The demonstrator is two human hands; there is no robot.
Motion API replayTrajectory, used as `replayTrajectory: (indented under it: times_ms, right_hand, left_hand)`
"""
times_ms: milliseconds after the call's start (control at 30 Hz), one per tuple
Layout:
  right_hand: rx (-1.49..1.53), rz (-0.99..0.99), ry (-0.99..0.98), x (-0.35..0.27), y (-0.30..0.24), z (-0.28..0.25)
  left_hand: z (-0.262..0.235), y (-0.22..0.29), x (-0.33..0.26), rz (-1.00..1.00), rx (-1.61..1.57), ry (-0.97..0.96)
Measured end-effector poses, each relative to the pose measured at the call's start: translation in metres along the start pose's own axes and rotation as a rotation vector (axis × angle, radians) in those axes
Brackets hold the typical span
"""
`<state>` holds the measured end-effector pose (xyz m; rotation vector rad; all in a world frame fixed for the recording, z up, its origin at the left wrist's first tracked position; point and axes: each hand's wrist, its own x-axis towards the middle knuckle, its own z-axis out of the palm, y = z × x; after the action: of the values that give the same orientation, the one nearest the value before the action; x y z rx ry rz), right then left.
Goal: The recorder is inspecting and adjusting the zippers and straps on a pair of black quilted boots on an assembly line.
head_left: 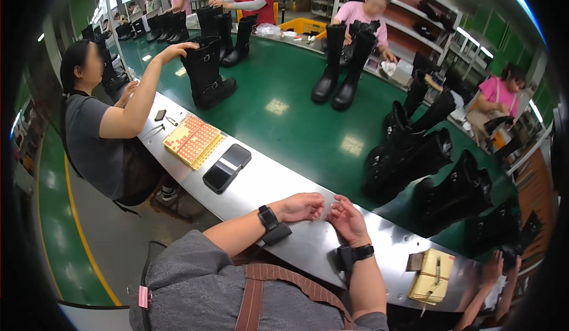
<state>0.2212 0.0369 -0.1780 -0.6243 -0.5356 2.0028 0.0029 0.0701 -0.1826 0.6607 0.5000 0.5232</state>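
Close together over the metal edge strip (290,180) of the bench, my left hand (303,207) and my right hand (348,220) face each other with fingers curled. A small translucent piece (326,212), perhaps clear plastic film, shows between the fingertips; its exact kind is too small to tell. Both hands appear to pinch it. Dark bands circle both my wrists. To the left of my hands, a black smartphone (227,168) lies on the strip. Beyond it sits a stack of yellow sheets with red round stickers (192,140).
Black boots (341,70) stand on the green bench top (267,123); more boots (409,147) crowd the right side. A co-worker (112,117) at left touches a buckled boot (207,73). Yellow cards (431,276) lie right, near another person's hands (495,269).
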Motion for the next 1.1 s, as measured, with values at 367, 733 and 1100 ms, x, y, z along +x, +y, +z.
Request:
replayTrajectory:
  times_ms: [367,733,1100]
  right_hand:
    - [0.002,-0.038,-0.081,0.004,0.005,-0.014]
    - [-0.001,-0.031,0.006,0.004,0.005,-0.01]
    - [0.014,-0.032,-0.014,0.001,0.004,-0.005]
  left_hand:
    - [-0.027,-0.004,0.014,-0.05,-0.213,-0.172]
    - [-0.016,0.0,0.007,-0.037,-0.188,-0.134]
    - [-0.018,-0.003,0.009,-0.019,-0.176,-0.128]
